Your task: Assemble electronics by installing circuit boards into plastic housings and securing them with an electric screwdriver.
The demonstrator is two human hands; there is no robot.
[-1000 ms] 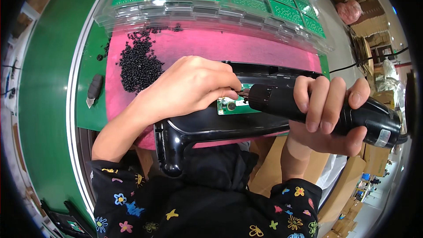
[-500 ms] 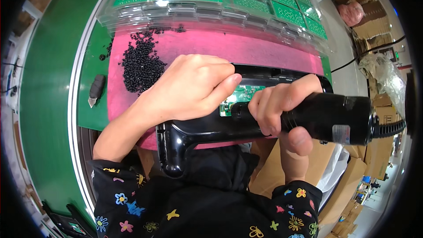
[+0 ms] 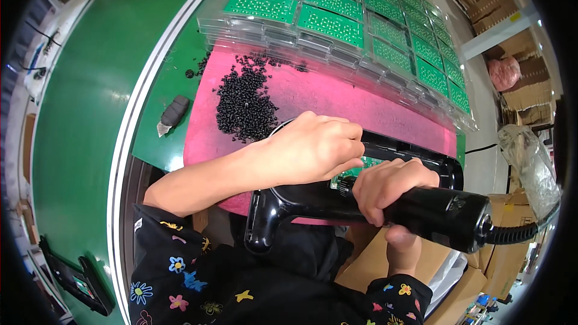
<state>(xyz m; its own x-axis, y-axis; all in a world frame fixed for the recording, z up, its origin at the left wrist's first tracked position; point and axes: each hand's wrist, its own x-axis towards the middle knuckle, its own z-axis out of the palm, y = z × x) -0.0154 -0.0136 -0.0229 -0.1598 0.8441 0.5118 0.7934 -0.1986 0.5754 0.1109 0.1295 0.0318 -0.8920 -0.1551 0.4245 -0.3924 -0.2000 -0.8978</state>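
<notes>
A black plastic housing (image 3: 313, 209) lies across the near edge of the pink mat, with a green circuit board (image 3: 365, 167) inside it, mostly covered by my hands. My left hand (image 3: 319, 147) rests over the housing beside the board, its fingers curled closed; what they hold, if anything, is hidden. Wrapped around a black electric screwdriver (image 3: 445, 215) is my right hand (image 3: 394, 189). The tool lies tilted, its front end pointing left at the board near my left fingertips, and its corded rear end toward the right. Its bit cannot be made out.
A heap of small black screws (image 3: 245, 103) lies on the pink mat (image 3: 361, 99), left of the housing. Behind stand stacked clear trays (image 3: 337, 45) of green circuit boards. A dark wrapped object (image 3: 174, 112) sits at left; another black housing (image 3: 81, 286) lies lower left. Cardboard boxes fill the right.
The view has swung, so the table things appear farther right and lower. The screwdriver's rear end has dropped in the picture. Both hands remain over the housing.
</notes>
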